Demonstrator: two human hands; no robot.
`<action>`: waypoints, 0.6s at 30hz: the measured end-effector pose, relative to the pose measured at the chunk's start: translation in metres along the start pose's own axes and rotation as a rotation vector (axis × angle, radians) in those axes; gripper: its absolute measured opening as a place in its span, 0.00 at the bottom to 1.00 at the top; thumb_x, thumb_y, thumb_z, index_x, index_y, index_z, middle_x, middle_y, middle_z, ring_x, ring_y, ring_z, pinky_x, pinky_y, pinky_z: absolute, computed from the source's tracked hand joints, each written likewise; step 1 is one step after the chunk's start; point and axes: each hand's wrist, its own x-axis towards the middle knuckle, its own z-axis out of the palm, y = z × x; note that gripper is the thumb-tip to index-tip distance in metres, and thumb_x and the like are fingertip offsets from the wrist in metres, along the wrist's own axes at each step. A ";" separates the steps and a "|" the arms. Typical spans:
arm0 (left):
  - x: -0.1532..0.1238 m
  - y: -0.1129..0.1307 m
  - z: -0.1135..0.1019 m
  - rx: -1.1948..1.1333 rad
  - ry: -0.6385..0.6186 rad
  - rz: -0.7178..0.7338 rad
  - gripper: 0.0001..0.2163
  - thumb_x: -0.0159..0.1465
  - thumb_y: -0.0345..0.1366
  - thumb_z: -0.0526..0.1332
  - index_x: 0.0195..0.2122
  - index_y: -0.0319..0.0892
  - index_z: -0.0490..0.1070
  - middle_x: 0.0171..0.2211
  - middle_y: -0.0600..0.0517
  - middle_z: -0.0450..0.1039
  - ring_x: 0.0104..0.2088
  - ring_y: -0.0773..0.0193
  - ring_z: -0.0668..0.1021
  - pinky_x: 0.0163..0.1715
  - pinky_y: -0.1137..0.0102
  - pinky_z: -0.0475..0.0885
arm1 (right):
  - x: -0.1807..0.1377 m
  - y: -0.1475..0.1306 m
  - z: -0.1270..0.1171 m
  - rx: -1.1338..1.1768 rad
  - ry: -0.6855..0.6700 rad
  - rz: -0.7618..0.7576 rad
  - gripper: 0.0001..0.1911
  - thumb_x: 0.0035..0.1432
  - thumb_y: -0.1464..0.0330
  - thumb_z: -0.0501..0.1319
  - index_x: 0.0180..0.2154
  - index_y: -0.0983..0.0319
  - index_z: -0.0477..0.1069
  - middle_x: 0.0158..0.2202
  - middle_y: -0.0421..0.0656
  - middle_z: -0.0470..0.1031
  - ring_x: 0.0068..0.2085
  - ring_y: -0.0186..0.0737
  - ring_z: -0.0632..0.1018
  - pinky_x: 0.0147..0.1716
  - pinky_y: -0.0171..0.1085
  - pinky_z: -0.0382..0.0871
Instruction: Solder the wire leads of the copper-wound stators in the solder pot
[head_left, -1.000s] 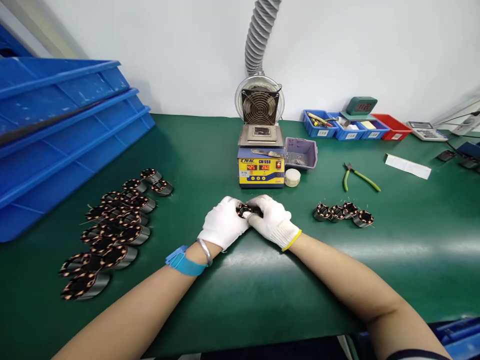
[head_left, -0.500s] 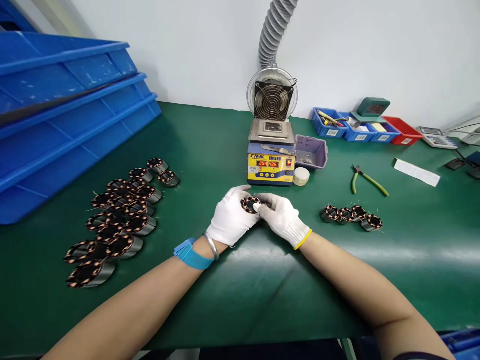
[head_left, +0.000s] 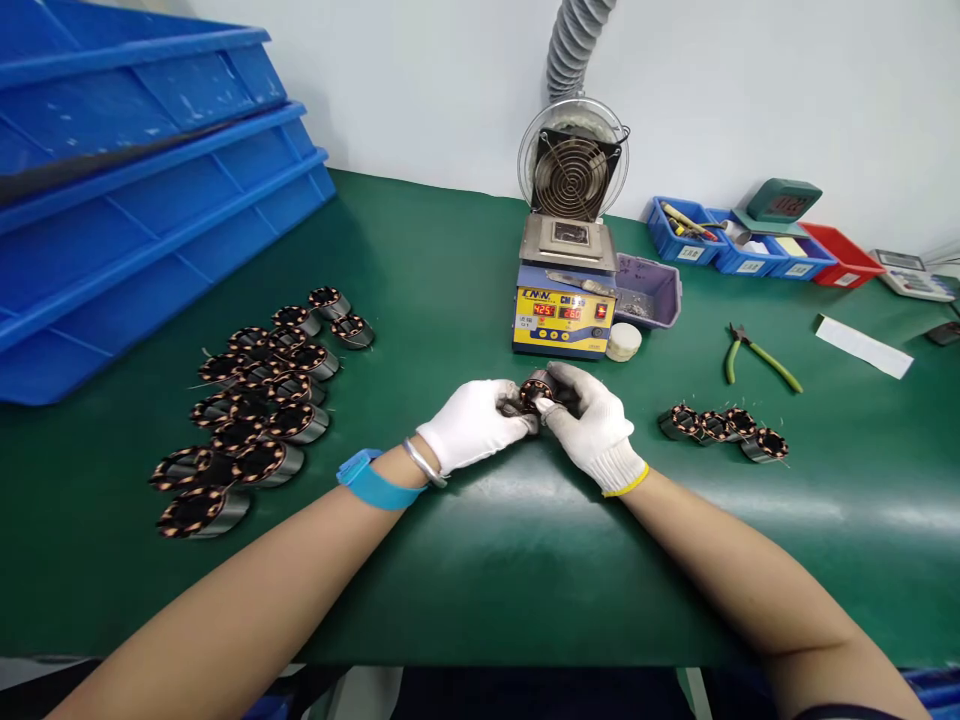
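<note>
Fingertip grips of the white-gloved left hand (head_left: pixel 476 425) and white-gloved right hand (head_left: pixel 594 425) pinched a black, copper-wound metal ring (head_left: pixel 538 382) between them, over the green tabletop (head_left: pixel 480 580). Behind it stood a yellow-and-blue box (head_left: pixel 564 325) with red digits; similar rings (head_left: pixel 262 462) lay to both sides.
</note>
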 end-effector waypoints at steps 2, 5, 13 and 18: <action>-0.002 0.003 -0.006 -0.195 -0.091 -0.054 0.11 0.55 0.44 0.64 0.28 0.40 0.70 0.23 0.52 0.74 0.20 0.66 0.73 0.21 0.72 0.67 | 0.001 0.001 0.001 0.114 -0.025 0.041 0.23 0.53 0.66 0.64 0.52 0.62 0.70 0.49 0.46 0.76 0.47 0.43 0.78 0.49 0.42 0.75; -0.010 0.010 -0.025 -0.327 -0.190 -0.102 0.11 0.58 0.43 0.62 0.27 0.40 0.69 0.18 0.53 0.71 0.15 0.70 0.68 0.16 0.74 0.62 | 0.003 0.003 0.002 0.250 -0.054 0.094 0.24 0.53 0.65 0.64 0.52 0.62 0.70 0.48 0.46 0.76 0.44 0.42 0.79 0.44 0.40 0.77; -0.012 0.012 -0.046 -0.579 0.125 -0.070 0.20 0.61 0.55 0.55 0.30 0.40 0.67 0.21 0.52 0.70 0.19 0.67 0.71 0.17 0.73 0.61 | 0.001 0.006 0.002 0.371 -0.031 0.136 0.24 0.53 0.65 0.65 0.52 0.60 0.70 0.46 0.44 0.77 0.40 0.40 0.80 0.36 0.37 0.79; -0.012 0.018 -0.013 -0.172 0.042 -0.002 0.19 0.61 0.53 0.58 0.25 0.40 0.67 0.21 0.52 0.69 0.22 0.68 0.70 0.22 0.73 0.64 | -0.003 -0.001 0.000 0.282 -0.048 0.096 0.24 0.52 0.66 0.65 0.52 0.61 0.70 0.46 0.45 0.77 0.42 0.41 0.79 0.42 0.39 0.78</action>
